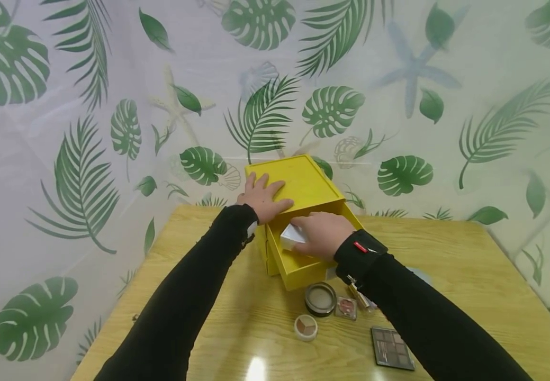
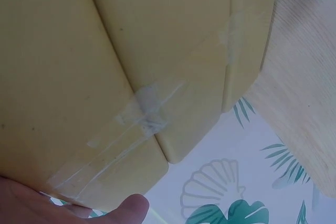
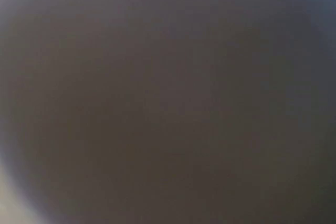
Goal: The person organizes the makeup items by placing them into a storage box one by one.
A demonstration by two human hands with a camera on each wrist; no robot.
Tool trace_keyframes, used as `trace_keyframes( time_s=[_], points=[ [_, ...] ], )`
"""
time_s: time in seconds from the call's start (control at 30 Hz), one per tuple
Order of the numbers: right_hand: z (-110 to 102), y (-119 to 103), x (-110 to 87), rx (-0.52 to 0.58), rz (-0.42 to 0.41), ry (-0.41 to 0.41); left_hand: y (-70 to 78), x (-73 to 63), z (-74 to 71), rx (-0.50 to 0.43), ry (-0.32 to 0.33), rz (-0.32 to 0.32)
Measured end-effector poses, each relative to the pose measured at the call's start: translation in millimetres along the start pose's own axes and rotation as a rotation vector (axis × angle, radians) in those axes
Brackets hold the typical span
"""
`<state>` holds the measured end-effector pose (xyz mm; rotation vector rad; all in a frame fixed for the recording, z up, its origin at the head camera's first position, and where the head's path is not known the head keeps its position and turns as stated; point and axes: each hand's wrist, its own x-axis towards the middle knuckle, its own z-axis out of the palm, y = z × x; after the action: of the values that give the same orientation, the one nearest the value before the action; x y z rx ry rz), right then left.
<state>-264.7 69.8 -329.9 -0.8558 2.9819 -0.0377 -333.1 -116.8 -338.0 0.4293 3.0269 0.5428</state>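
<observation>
The white box [image 1: 291, 237] is held inside the drawer [image 1: 303, 277] of the yellow box [image 1: 298, 180]; it is clamped by the right hand [image 1: 327, 233], with fingers curled over it from above and the palm covering its right part; how firmly the fingertips are seated cannot be told, as the right wrist view is dark and blurred. The left hand [image 1: 261, 201] is laid on the yellow box's top near its left edge, fingers spread apart and nothing gripped; by it, the yellow box seems to be steadied. For this step to be done well, light, even pressure would best be put on the top; the white box should be guided clear of the drawer's walls, and the front should not be leaned on, since tape [image 2: 149, 109] is seen across a side seam in the left wrist view. An end of the white box is pointed towards the drawer's left wall; its long axis cannot be told for certain, so much being hidden by the hand; the drawer is pointed towards the person, turned slightly right. On the table [image 1: 227, 328], care by the sleeve is also called for, as a compact [image 1: 321, 299], a pot [image 1: 306, 327] and a palette [image 1: 393, 347] are set nearby.
</observation>
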Motion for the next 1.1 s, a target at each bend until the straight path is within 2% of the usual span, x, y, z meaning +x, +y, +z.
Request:
trace_keyframes(
  time_s=[0.33,0.6,0.87,1.0,1.1],
  points=[
    [4.1,-2.6,1.0,-0.005,0.043,-0.035,1.8,-2.0,0.8,-0.002,0.004,-0.005],
    [-0.6,-4.7,5.4,-0.021,0.066,-0.097,1.1,3.5,3.6,0.009,-0.004,-0.016],
    [0.1,-8.1,9.7,0.022,0.091,-0.14,3.2,0.6,0.7,0.019,0.005,-0.008],
    [4.8,-3.8,10.0,0.083,0.094,-0.138,3.8,-0.9,0.4,0.019,0.01,0.001],
    [6.4,-0.3,6.0,0.111,0.082,-0.098,3.4,-0.1,1.3,0.022,0.008,0.001]
  ],
)
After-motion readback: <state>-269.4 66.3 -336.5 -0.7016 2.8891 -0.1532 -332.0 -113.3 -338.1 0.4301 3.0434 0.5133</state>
